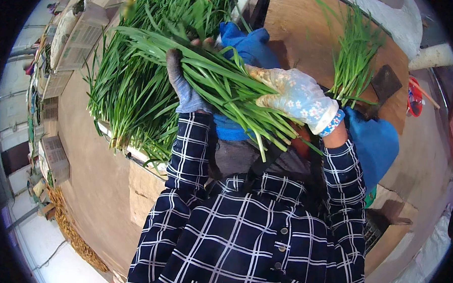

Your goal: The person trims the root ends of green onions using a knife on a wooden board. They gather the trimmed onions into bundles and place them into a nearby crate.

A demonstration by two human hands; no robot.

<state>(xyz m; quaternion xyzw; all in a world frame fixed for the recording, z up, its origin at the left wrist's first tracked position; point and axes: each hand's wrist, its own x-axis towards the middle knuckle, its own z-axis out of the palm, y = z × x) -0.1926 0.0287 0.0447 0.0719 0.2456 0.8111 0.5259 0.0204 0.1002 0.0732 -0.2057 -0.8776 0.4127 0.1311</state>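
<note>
A loose bunch of long flat green leaves, like garlic chives (214,72), lies across both my hands over my lap. My left hand (187,79), in a grey-blue glove with dirty fingertips, holds its leafy part, thumb on top. Around the pale stem side is my right hand (296,95), in a pale flowered glove; the cut stem ends point down to the right. A large heap of the same greens (138,84) lies beside and behind my left hand. A smaller bunch (351,63) rests on a wooden board (299,34) beyond my right hand.
The heap sits on a pale-edged support (149,164). A dark flat piece (386,84) lies by the small bunch. A red basket (415,97) is on the floor at the right. Plastic crates (79,36) stand at the far left, and an open cardboard box (389,232) is at the lower right.
</note>
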